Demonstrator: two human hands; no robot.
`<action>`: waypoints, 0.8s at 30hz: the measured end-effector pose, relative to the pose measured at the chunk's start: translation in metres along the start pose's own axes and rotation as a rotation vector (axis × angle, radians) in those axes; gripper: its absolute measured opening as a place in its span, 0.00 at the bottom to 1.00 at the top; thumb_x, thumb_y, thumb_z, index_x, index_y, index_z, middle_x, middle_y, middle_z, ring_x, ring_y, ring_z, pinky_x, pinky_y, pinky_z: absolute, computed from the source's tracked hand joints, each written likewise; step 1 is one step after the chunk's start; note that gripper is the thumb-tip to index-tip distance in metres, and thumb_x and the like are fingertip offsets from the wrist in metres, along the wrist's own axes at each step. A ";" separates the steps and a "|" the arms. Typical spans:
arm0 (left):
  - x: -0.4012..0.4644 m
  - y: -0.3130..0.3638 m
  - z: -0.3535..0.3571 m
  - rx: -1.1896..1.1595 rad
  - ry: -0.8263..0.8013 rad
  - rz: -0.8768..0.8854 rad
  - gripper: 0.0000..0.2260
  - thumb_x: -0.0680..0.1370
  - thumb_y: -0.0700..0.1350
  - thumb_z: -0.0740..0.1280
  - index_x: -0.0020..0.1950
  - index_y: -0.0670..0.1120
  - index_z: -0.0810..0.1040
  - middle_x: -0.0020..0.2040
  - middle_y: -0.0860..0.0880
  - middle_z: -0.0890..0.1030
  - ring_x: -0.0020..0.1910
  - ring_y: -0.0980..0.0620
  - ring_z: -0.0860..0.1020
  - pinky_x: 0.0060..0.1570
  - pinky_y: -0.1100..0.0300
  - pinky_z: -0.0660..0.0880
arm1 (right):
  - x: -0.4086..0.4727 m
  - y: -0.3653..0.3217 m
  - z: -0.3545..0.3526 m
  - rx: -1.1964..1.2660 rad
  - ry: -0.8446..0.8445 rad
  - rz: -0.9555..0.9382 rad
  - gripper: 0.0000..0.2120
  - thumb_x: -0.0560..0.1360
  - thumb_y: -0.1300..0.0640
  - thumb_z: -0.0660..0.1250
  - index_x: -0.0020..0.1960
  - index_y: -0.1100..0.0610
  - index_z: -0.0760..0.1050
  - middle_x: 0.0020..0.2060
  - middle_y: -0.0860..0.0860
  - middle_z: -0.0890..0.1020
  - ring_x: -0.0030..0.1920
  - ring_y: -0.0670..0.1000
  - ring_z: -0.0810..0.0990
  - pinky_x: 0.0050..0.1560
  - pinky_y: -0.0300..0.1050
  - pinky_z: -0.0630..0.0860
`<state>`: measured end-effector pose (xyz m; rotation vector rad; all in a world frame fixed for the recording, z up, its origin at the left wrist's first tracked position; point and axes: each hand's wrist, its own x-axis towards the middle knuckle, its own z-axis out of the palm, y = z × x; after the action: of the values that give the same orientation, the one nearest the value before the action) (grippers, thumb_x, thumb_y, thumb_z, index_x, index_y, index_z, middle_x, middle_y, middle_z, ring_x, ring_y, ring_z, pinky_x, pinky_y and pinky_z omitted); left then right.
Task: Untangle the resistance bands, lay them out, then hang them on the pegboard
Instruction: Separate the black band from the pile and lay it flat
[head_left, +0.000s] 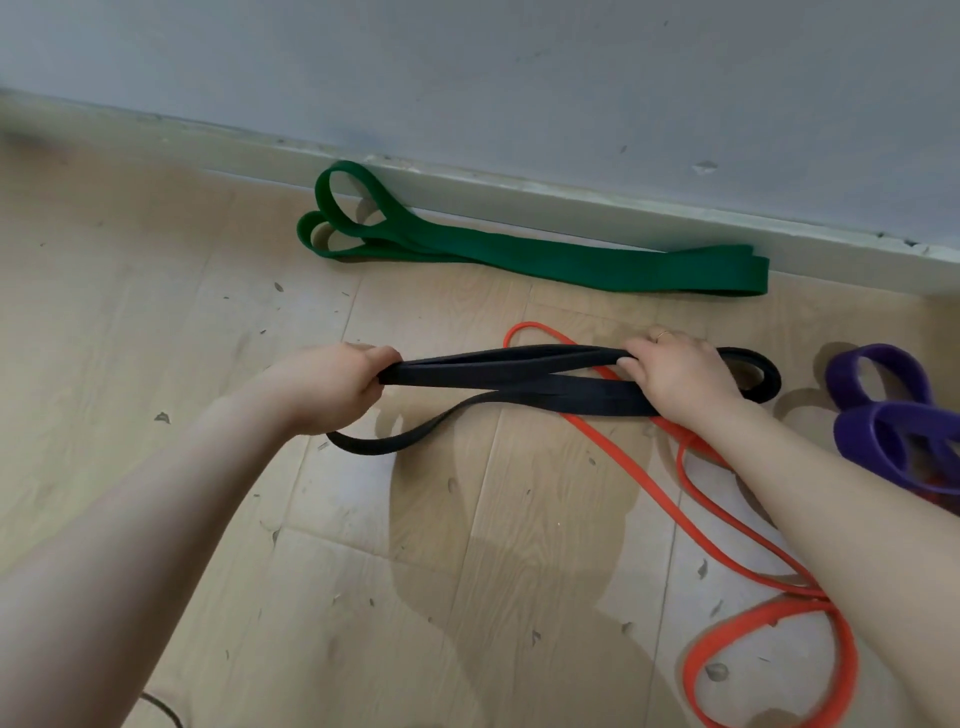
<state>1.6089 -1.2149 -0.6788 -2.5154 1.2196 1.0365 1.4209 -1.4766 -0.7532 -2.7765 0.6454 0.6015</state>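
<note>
A black resistance band (519, 382) stretches across the wooden floor between my hands. My left hand (332, 384) grips its left end with curled fingers. My right hand (680, 376) holds the band near its right end, where a loop sticks out past the hand. One black strand sags in a curve below the left hand. A thin orange band (623, 467) runs under the black one and loops toward the bottom right. A wide green band (545, 260) lies folded flat along the wall. A purple band (893, 415) sits coiled at the right edge.
The baseboard (571, 200) and grey wall run across the back, close behind the green band. The light wood floor (208, 312) is speckled with small bits of debris. A dark cable (166, 712) shows at the bottom left edge. No pegboard is in view.
</note>
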 end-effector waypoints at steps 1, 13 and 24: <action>-0.002 0.001 -0.002 -0.037 0.028 0.012 0.11 0.80 0.42 0.54 0.61 0.49 0.70 0.48 0.50 0.76 0.44 0.50 0.74 0.39 0.57 0.72 | 0.001 0.001 -0.002 0.010 0.004 0.009 0.16 0.82 0.51 0.50 0.61 0.54 0.72 0.54 0.55 0.77 0.55 0.58 0.74 0.53 0.50 0.66; -0.002 -0.004 0.004 -0.256 -0.073 0.061 0.08 0.77 0.54 0.64 0.50 0.51 0.70 0.39 0.51 0.78 0.35 0.54 0.78 0.34 0.63 0.73 | 0.006 -0.010 -0.003 -0.066 -0.068 0.093 0.25 0.77 0.37 0.49 0.56 0.55 0.72 0.54 0.55 0.79 0.58 0.58 0.73 0.65 0.54 0.61; 0.002 -0.015 0.019 0.205 0.411 -0.055 0.11 0.81 0.46 0.54 0.63 0.48 0.66 0.46 0.48 0.77 0.41 0.47 0.75 0.33 0.58 0.65 | 0.004 -0.014 -0.006 -0.154 -0.002 -0.002 0.20 0.76 0.62 0.61 0.66 0.52 0.64 0.62 0.56 0.75 0.63 0.57 0.70 0.68 0.52 0.60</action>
<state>1.6114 -1.1987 -0.6965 -2.6530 1.2656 0.3646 1.4331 -1.4674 -0.7484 -2.9172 0.6211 0.6810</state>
